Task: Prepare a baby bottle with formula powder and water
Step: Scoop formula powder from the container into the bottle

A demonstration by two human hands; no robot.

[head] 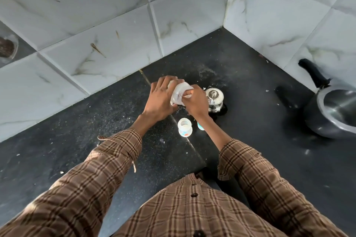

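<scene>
Translucent jar [180, 93] between both hands

Home kitchen, black stone counter [96, 121], marble-look wall tiles [115, 44], steel pot [335, 113]

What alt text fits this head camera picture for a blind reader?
Both hands, left and right, hold a tilted clear bottle above a dark counter. Beneath stand a small white jar and a steel-lidded glass pot; a pan sits right.
</scene>
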